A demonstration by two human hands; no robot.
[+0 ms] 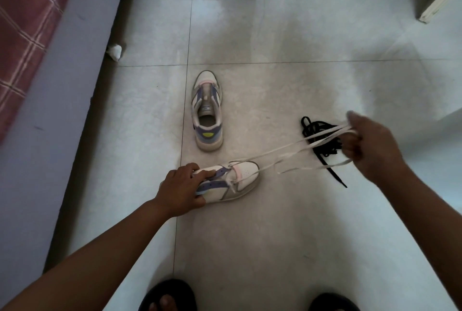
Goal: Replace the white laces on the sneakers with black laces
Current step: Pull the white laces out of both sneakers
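Left hand grips near sneaker; right hand pinches white lace.

Both sneakers are mostly white with purple-blue panels and grey trim: the near sneaker has a pale pink band by the toe, the far sneaker a yellow-green patch on its heel. White lace, black laces. Floor tiles are pale grey, and the cloth far left is red plaid with white lines.

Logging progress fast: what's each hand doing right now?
Left hand: grips the near sneaker.
Right hand: holds the white lace, pulled taut.
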